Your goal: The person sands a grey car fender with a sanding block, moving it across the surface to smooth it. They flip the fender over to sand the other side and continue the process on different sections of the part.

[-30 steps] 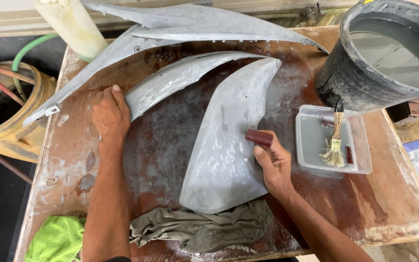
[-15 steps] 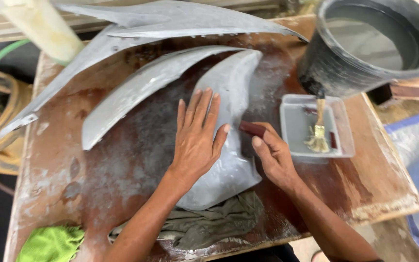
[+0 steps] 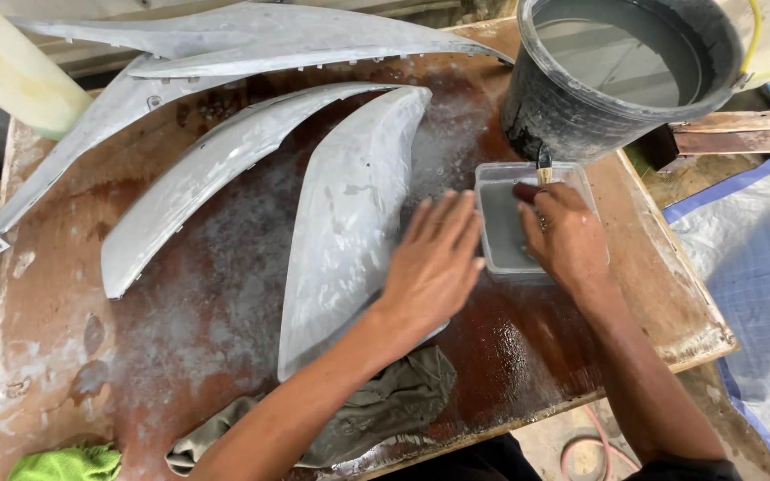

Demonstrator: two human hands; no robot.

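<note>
Head camera, steeply downward, close over wet wooden table (image 3: pixel 581 356)

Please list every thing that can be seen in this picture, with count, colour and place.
grey body panels: four, pale grey, on the table, fanned from the far left toward the middle
wooden table: one, brown, wet
bucket: one, black, far right corner, holding grey water
plastic tray: one, clear, right of the panels
brush: one, dark handle, in the tray
grey rag: one, near edge
green cloth: one, near left corner
left hand: flat on the nearest panel
right hand: over the tray, its grip on a dark red piece
</note>
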